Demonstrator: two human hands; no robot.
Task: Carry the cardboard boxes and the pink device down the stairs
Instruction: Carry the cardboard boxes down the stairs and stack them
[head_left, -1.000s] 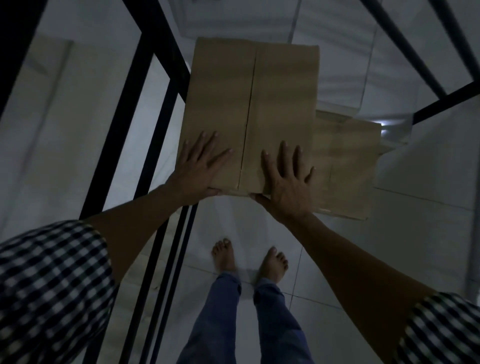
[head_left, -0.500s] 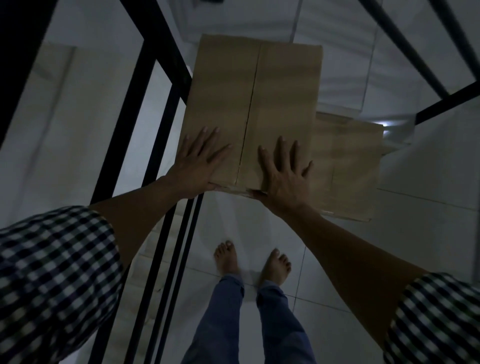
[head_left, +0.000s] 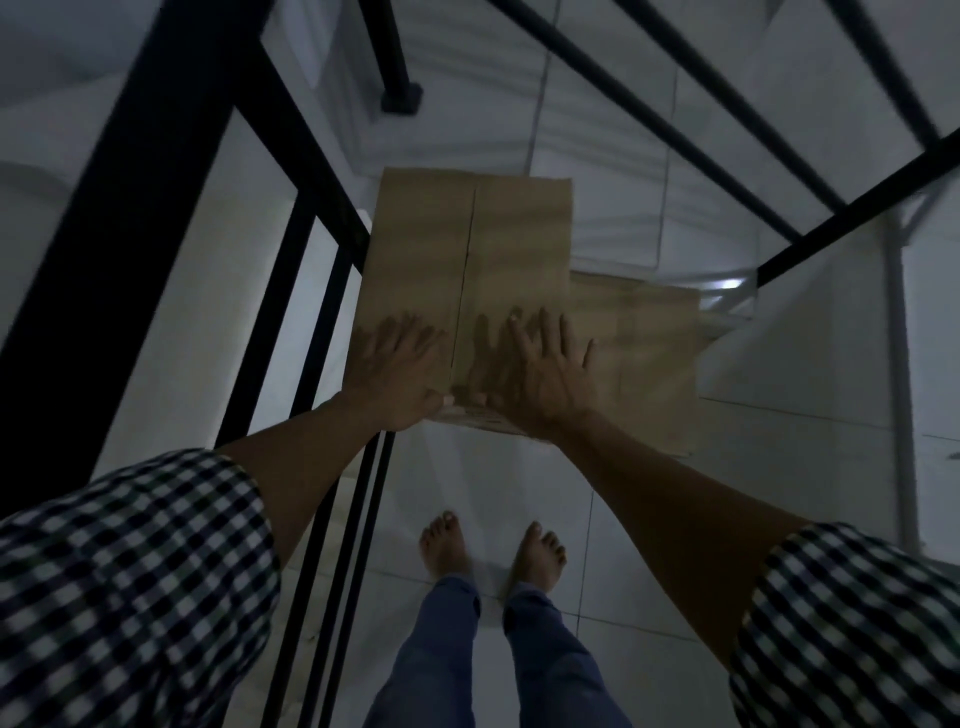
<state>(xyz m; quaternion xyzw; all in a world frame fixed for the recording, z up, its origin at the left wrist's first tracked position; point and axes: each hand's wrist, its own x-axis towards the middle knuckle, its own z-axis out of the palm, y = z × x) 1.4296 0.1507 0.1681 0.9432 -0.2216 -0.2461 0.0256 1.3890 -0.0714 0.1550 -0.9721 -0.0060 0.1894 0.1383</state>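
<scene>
Sleeves (head_left: 130, 571): checked, at 7 and 5 o'clock; both forearms reach nearly straight toward 12.
Feet (head_left: 493, 551): bare, side by side on the white tile floor (head_left: 649, 519), toes to 12.
Risk, footing: the load hides the drop ahead, and in this dim light a missed step edge looks likely.
Left hand (head_left: 400, 369): palm down on the top box (head_left: 467, 249), fingers (head_left: 410, 332) flat and spread, thumb hooked under the near edge, pinching it.
Right hand (head_left: 550, 374): same pose; the thumb goes out of sight below, so I judge it a pinch too.
Risk, grip: held only at the near edge with arms out, the far end could sag or slide off.
Lower box (head_left: 649, 353): under the top one, jutting toward 3 o'clock and held aloft with it.
Pink device: not in view.
Railing (head_left: 156, 208): black bars at 9 to 11, just beside the top box's left edge; could snag.
Stairs (head_left: 597, 156): pale treads beyond, 12 to 1.
</scene>
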